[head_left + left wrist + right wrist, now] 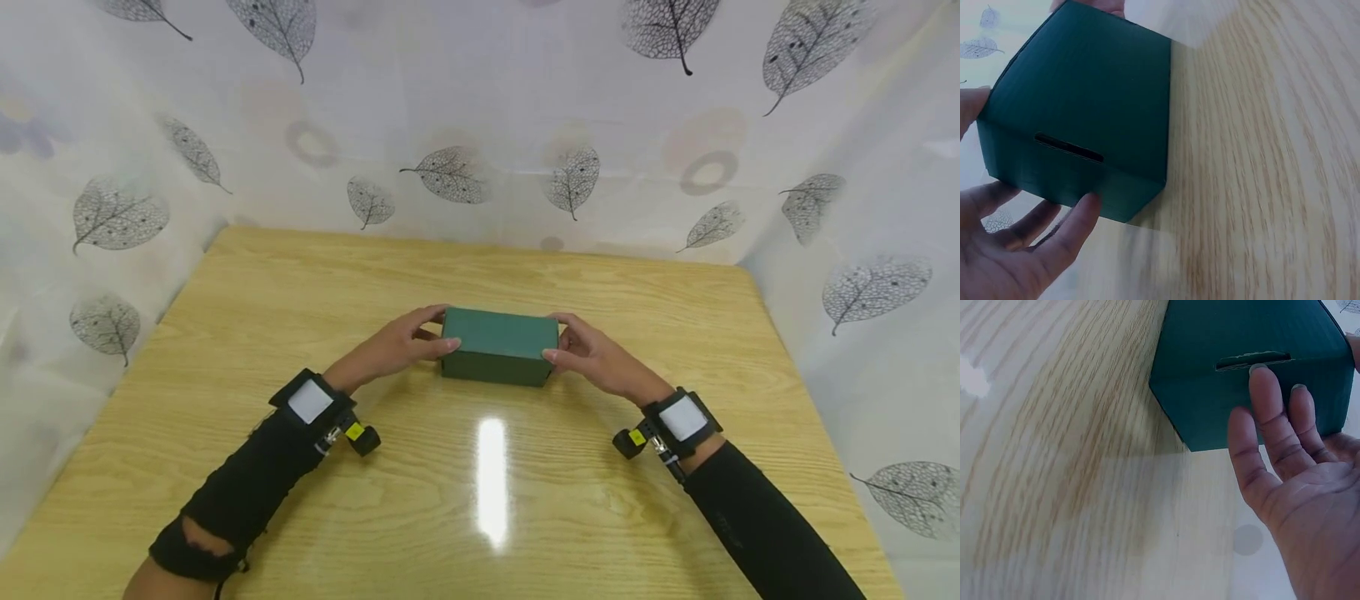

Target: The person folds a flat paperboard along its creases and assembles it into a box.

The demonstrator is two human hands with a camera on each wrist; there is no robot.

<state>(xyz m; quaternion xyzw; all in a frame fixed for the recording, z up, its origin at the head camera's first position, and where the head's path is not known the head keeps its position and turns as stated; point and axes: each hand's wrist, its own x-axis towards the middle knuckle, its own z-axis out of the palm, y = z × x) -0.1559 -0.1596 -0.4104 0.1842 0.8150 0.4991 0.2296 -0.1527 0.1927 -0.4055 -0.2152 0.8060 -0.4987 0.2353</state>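
A dark green cardboard box lies lengthwise before me on the wooden table, its lid side up. At its left end my left hand holds it, thumb by the front corner and a finger at the back corner. My right hand grips the opposite end in much the same way. In the left wrist view a narrow dark slot runs along the edge of the box's end, above the fingers. The right wrist view has a similar slot with fingertips right at it. The inside of the box is hidden.
Around the box spreads a light wood-grain table with a bright glare streak near its middle. A pale curtain printed with dark leaves hangs behind the table and along both sides. Each wrist carries a strapped-on camera.
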